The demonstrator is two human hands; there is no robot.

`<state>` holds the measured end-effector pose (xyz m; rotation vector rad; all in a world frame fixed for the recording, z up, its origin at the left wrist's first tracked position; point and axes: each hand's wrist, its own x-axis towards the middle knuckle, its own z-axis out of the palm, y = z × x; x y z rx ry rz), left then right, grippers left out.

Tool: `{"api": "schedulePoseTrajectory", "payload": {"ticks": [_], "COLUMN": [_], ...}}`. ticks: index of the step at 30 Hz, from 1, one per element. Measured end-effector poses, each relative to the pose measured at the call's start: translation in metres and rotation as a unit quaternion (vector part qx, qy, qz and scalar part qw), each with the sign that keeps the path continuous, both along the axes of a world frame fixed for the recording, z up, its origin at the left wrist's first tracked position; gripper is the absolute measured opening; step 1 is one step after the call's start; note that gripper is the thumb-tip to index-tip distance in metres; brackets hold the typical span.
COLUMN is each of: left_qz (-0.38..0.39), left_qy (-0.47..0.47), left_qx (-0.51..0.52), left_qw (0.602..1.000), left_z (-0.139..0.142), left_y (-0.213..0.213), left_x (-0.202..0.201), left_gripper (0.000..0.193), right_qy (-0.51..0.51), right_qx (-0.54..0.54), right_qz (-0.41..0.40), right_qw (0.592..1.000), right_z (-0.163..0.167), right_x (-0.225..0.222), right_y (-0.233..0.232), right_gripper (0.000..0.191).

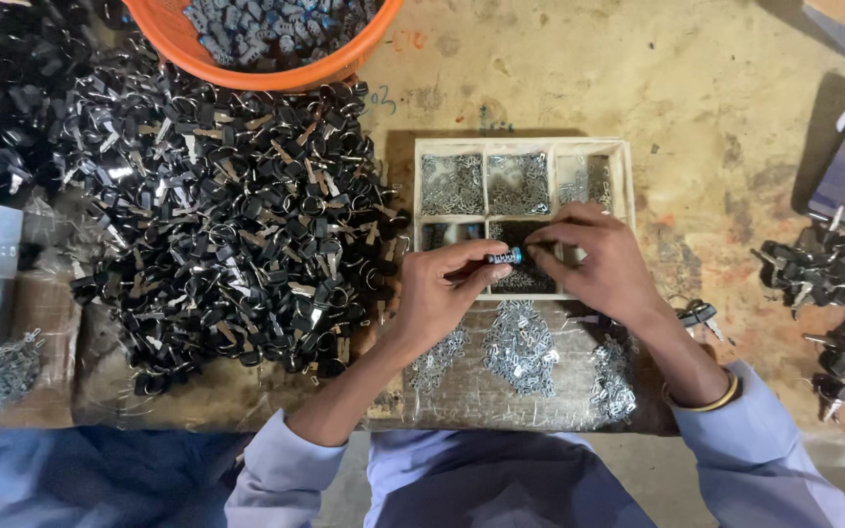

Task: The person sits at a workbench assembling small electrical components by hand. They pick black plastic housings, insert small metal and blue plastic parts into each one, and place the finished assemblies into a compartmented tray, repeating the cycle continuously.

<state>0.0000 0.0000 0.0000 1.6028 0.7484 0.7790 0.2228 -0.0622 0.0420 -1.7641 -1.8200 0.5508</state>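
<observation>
Hands [530, 279] on blue-tipped black piece [503, 257]

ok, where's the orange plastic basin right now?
Head view, top edge left of centre: the orange plastic basin sits just above the big pile of black-headed keys, up-left of the white divided tray.

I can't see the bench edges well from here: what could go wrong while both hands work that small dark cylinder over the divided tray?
1. The small dark cylinder, pinched between left hand and right hand, could slip into the divided wooden tray and mix with its small metal parts.
2. The loose silver chain bundles lie near the bench's front edge; a forearm could perhaps sweep them off.
</observation>
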Motion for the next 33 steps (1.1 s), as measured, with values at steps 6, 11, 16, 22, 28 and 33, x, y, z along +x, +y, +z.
{"api": "schedulePoseTrajectory", "payload": {"ticks": [6,11,16,22,28,33], "left_qz": [0.012,0.016,0.019,0.023,0.029,0.025], "left_qy": [0.006,0.005,0.004,0.002,0.001,-0.003], "left_qx": [0.024,0.007,0.006,0.01,0.029,0.01], "left_qw": [1.0,1.0,1.0,1.0,0.999,1.0], "left_z": [-0.002,0.001,0.003,0.002,-0.006,-0.005], "left_y": [0.0,-0.002,-0.004,-0.003,-0.002,-0.003], "left_x": [0.005,0.006,0.004,0.003,0.004,0.004], "left_gripper": [0.028,0.027,0.027,0.026,0.022,0.023], "right_qy": [-0.003,0.213,0.159,0.031,0.037,0.12], "right_qx": [0.092,0.038,0.078,0.107,0.1,0.086], "right_qz": [0.0,0.022,0.064,0.093,0.019,-0.048], "right_qw": [0.996,0.976,0.982,0.989,0.994,0.988], "right_z": [0.004,0.004,0.01,0.019,0.013,-0.008], "right_x": [0.002,-0.007,-0.014,-0.018,-0.003,-0.005], "right_y": [0.0,-0.005,-0.007,-0.009,-0.013,-0.01], "right_gripper": [0.015,0.014,0.017,0.023,0.032,0.024]}}
